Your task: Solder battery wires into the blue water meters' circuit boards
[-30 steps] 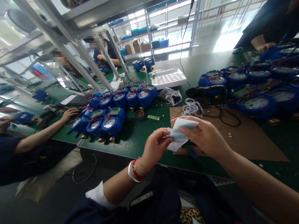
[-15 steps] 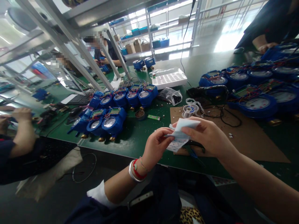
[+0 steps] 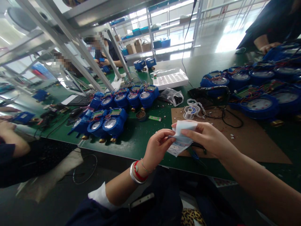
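- The left hand [image 3: 158,145] is closed in a pinch, thumb and fingertips gripping the left edge of a small white packet [image 3: 180,140].
- The right hand [image 3: 207,138] is closed on the same packet from the other side, its index finger laid across the front and the thumb hidden behind, so how firmly it grips I cannot tell.
- The packet sits between the two hands, held in the air just above the near edge of the green table [image 3: 138,138]. Its long axis runs steeply, from the upper end by the right fingertips down to the lower corner that hangs below both hands.
- Both hands touch the packet; neither is nearer. The upper end lies on the right hand's side, the printed lower half on the left hand's side.
- Beyond the right hand, a sheet of brown cardboard [image 3: 246,141] lies on the table, with a spool of wire [image 3: 188,111] at its far left corner and black cable [image 3: 225,116] looping across it.
- Ahead and left of the left hand stands a cluster of blue water meters [image 3: 113,122]; more meters [image 3: 258,105] lie well to the right of the right hand.
- Farther ahead are a clear plastic bag [image 3: 172,95] and a white tray [image 3: 170,80].
- At the far left, another person's hand [image 3: 7,127] rests near the table edge, well apart from the packet.
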`<state>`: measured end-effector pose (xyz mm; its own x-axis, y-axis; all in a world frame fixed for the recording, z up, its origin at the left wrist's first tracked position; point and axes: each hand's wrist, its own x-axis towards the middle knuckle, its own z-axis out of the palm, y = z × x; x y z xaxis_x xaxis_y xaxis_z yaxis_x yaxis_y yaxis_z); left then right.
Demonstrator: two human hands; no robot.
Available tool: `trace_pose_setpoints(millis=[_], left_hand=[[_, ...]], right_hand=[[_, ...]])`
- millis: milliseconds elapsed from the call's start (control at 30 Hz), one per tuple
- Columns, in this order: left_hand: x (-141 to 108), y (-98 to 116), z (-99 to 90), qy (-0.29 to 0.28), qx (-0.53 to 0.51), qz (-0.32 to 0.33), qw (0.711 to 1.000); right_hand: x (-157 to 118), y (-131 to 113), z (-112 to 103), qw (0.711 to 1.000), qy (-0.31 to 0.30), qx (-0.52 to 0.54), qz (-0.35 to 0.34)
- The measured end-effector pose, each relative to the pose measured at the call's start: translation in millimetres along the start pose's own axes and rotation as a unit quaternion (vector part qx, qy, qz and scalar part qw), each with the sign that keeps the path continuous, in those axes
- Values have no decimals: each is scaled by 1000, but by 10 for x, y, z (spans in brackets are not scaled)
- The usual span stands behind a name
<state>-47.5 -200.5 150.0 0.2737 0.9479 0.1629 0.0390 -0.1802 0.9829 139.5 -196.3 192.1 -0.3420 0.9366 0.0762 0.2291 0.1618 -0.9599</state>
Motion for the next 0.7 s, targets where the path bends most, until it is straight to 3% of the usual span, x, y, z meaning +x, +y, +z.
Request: trace_pose_setpoints(millis=[100, 367, 700], left_hand=[[4, 0, 2, 0, 4, 7, 1000], [20, 23, -4, 18, 47, 7, 999], [61, 83, -31, 37, 65, 20, 997]], right_hand=[[10, 31, -7, 1000, 3, -8, 6], [32, 64, 30, 972, 77, -201, -93], [80, 55, 21, 952, 66, -265, -136]])
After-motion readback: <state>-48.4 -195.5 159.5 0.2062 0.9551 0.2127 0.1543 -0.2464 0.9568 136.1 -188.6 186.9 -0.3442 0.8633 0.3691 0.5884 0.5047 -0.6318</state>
